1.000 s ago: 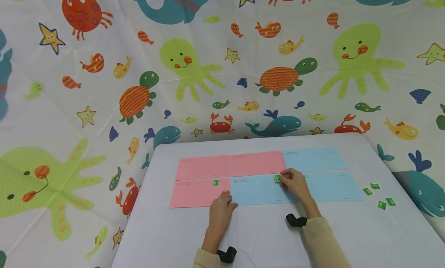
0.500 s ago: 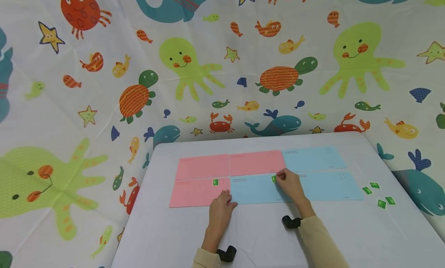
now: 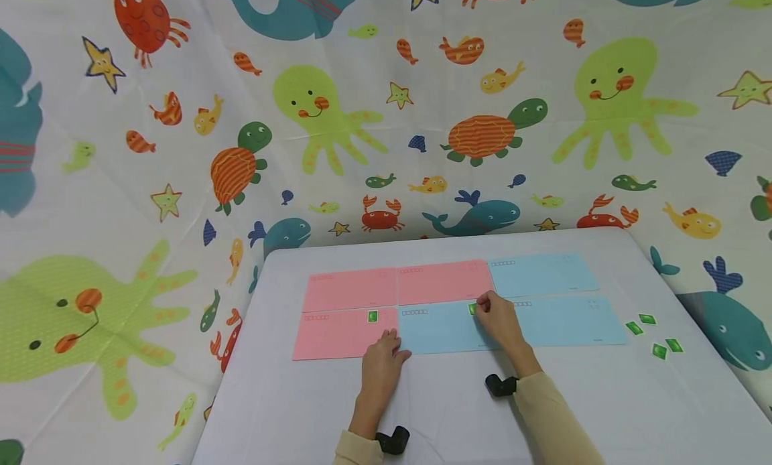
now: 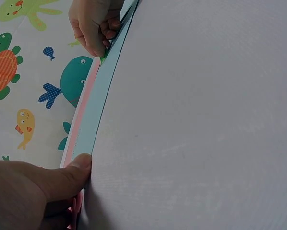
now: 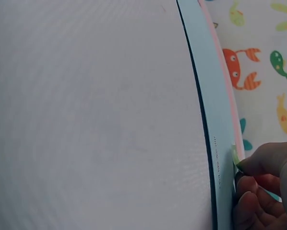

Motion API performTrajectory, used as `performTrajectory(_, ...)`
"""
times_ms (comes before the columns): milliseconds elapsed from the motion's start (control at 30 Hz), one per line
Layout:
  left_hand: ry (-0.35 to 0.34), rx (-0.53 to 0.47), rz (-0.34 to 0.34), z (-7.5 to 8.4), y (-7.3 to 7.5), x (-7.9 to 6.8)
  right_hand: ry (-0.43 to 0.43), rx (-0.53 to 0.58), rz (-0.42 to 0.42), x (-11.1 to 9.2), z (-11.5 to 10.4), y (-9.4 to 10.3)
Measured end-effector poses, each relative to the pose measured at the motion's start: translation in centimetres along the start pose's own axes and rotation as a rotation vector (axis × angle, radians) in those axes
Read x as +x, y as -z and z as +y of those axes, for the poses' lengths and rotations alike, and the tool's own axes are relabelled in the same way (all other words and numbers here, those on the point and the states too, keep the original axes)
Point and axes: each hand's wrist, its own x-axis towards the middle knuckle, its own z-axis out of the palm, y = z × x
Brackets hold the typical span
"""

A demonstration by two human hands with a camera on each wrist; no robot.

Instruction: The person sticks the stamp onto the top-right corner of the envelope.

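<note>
Between right thumb and fingers, a small green stamp [image 3: 472, 309] is pinched at the upper right corner of the front middle blue envelope [image 3: 443, 334]. That right hand [image 3: 502, 322] covers part of the stamp; in the right wrist view the stamp [image 5: 236, 157] looks slightly bent, one end at the paper. My left hand [image 3: 381, 366] rests with extended fingers on the lower edges where the front pink envelope [image 3: 334, 338] meets the blue one. Another green stamp [image 3: 372, 316] lies at the upper right of that pink envelope.
Two more pink envelopes [image 3: 350, 289] and a blue envelope [image 3: 543, 274] form the back row. A further blue envelope [image 3: 579, 324] lies front right. Several loose green stamps [image 3: 647, 319] lie on the white table [image 3: 675, 411] at the right. A sea-animal cloth [image 3: 422, 83] hangs behind.
My right hand has shifted a little left with the stamp, closer to the corner of the middle blue envelope, then slowed. The left hand has stayed in place.
</note>
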Motion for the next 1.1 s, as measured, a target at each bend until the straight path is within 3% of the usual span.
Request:
performTrajectory(833, 0.006, 0.018, -0.001, 0.08, 0.04, 0.01, -0.017, -0.003, -0.029, 0.19, -0.14, -0.02)
performTrajectory(1100, 0.002, 0.007, -0.004, 0.09, 0.07, 0.08, -0.032, 0.05, 0.003, -0.02, 0.36, 0.19)
